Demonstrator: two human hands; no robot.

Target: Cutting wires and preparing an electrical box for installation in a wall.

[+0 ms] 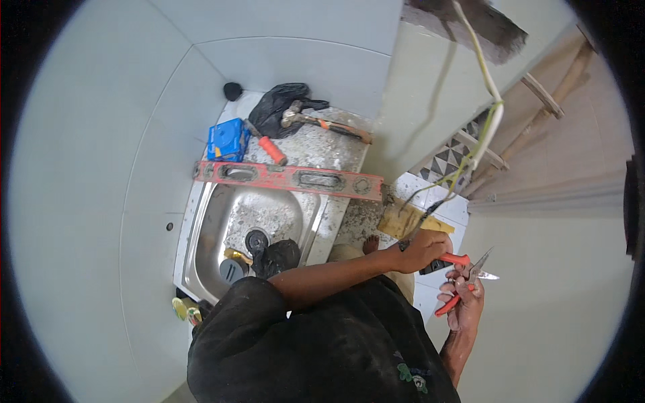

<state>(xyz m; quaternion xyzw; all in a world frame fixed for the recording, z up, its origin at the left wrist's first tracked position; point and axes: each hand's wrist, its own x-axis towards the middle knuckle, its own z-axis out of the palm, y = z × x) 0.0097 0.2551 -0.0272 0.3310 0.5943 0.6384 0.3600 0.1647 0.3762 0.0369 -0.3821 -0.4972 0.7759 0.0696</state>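
Red-handled snips (474, 274) are held between my two hands at the right, their two pointed silver blades spread apart. My left hand (427, 249) reaches across from the left and is closed around the upper red handle. My right hand (466, 300) is below it, fingers curled about the pivot and the lower handle. A dark band circles my left wrist. Above my left hand, a black-ended cable (433, 207) hangs down close to it.
A steel sink (201, 252) holds a black plastic bag and a grey-topped round container. A red spirit level (282, 176) spans its far side. Beyond are a hammer (329, 125), a red-handled tool (271, 150), a blue box (228, 140) and a black bag (265, 114). Wooden poles (537, 127) stand right.
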